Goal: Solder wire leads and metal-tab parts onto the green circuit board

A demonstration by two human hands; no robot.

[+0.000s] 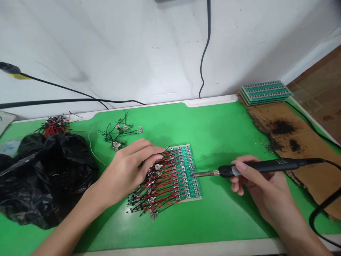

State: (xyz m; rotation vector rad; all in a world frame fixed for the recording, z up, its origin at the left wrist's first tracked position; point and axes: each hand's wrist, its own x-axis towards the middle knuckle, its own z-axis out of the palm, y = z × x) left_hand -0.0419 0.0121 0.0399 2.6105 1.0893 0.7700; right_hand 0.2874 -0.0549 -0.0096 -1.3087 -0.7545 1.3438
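A green circuit board panel (189,177) lies on the green mat, covered on its left side by several red and black wires (162,185). My left hand (130,170) rests flat on those wires, fingers stretched out and pressing them down. My right hand (255,181) grips a black soldering iron (266,166) like a pen. Its metal tip (198,174) touches the board's right part.
A crumpled black plastic bag (45,174) sits at the left. Loose wired parts (119,133) and a red-black wire bundle (54,125) lie behind. Stacked green boards (265,90) rest far right, beside scorched brown cardboard (290,138). Black cables (202,64) hang along the white wall.
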